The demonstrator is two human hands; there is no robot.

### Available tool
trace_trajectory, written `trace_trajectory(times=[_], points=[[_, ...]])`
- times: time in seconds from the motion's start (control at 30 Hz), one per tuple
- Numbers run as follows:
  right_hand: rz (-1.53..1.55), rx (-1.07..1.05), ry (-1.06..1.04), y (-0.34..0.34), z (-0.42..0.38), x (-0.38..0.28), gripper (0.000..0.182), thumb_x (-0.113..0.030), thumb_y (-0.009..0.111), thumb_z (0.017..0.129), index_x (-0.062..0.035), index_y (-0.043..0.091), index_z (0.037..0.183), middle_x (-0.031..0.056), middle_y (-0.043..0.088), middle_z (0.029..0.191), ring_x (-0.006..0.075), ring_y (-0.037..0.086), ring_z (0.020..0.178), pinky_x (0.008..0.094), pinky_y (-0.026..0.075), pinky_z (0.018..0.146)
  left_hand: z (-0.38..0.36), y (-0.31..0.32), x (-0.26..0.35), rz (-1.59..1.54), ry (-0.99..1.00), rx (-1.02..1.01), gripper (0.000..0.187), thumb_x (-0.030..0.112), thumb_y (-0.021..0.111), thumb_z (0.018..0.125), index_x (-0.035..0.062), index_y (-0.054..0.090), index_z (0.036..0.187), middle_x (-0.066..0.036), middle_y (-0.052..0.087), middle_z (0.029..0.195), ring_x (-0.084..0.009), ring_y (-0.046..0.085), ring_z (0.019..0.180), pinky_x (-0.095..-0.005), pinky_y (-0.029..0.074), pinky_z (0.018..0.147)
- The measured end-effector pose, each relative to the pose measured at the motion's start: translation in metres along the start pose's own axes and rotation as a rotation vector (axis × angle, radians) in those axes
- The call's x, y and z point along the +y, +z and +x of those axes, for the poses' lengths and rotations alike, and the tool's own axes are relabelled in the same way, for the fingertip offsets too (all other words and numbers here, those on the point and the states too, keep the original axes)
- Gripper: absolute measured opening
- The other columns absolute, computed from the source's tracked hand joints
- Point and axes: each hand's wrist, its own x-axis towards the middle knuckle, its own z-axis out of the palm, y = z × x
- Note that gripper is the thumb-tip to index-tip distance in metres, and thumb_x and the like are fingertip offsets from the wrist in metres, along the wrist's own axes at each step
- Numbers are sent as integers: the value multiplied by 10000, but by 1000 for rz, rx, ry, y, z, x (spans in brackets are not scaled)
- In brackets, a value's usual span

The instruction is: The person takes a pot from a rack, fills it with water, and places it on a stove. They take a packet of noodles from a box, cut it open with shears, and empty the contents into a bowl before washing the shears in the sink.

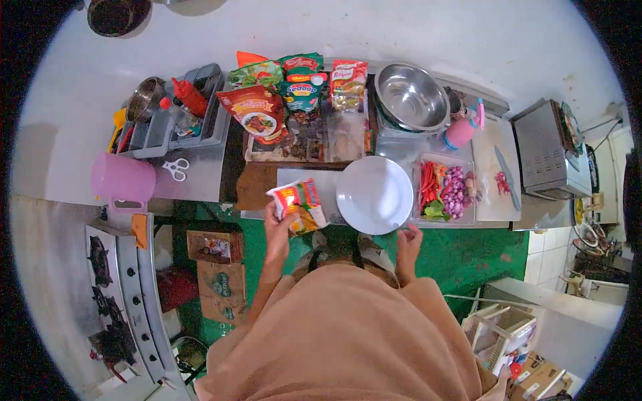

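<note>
Across a kitchen counter (394,146), I remotely view a white plate (374,194) beside a clear container (468,215) of red chilies (428,184) and purple shallots (454,194). Left of the plate, a bright packet (304,206) sits in the left hand's (277,228) grasp; the right hand (409,239) is at the plate's near rim, fingers curled, whether gripping I cannot tell.

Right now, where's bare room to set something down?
Free: white plate; counter right of the scissors; far end of the cutting board, beyond the knife. Crowded: back centre, with food packets, and among the shallots.
</note>
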Motion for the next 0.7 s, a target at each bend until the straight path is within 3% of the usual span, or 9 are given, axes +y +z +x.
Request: trace_trajectory(times=[0.07,0.23,0.33,0.37,0.43,0.57,0.6,0.63,0.7], points=[[-209,-101,-531,7,-25,-10,317,-101,593,806,-14,476,1087,80,538,1028,154,511,943,291,423,802,3,17,26,-49,-78,-202,602,-46,644,679,51,354,1198,-92,543,1039,-186,541,968,-295,452,815],[-158,-485,-583,103,-46,-97,262,-127,587,822,-39,535,1064,72,569,998,158,543,918,289,445,787,13,32,48,134,-22,-483,682,-60,644,667,59,308,1248,-111,514,1099,-203,521,1021,-306,427,870],[-525,-659,-751,141,-54,-121,212,-142,620,796,-50,610,987,61,590,891,123,559,738,256,452,650,19,26,63,296,166,-627,656,-8,658,695,58,316,1251,-106,495,1099,-190,500,1028,-302,412,888],[-501,-667,-552,149,-64,-126,173,-131,625,790,-40,626,936,69,590,843,130,552,692,262,450,596,23,21,69,299,177,-592,656,-8,658,695,58,316,1251,-106,495,1099,-190,500,1028,-302,412,888],[-546,-669,-753,167,-63,-114,147,-117,629,781,-31,632,901,68,587,817,135,546,674,262,447,588,30,11,77,183,37,-638,573,78,664,737,57,362,1223,-95,513,1066,-181,533,956,-302,438,849],[-504,-770,-978,210,-71,-100,133,-111,641,767,-23,633,866,65,586,773,141,542,660,268,444,579,55,-37,35,329,87,-407,338,212,614,819,40,499,1086,-57,576,937,-152,572,790,-292,488,686],[-575,-803,-951,222,-80,-106,126,-122,641,749,-42,641,846,78,584,775,205,545,704,313,448,637,38,-34,70,153,-106,-306,311,216,609,824,21,521,1049,-51,585,934,-139,562,819,-279,473,710],[-647,-835,-923,235,-89,-109,119,-133,641,731,-62,649,826,92,583,777,269,547,748,358,452,695,38,-42,71,141,-101,-279,311,216,609,824,21,521,1049,-51,585,934,-139,562,819,-279,473,710],[-626,-886,-891,260,-97,-102,129,-161,645,735,-51,636,803,95,576,770,272,552,730,356,455,668,36,-65,73,104,-4,-175,349,192,605,823,10,491,1099,-52,576,991,-138,552,888,-282,455,785]])
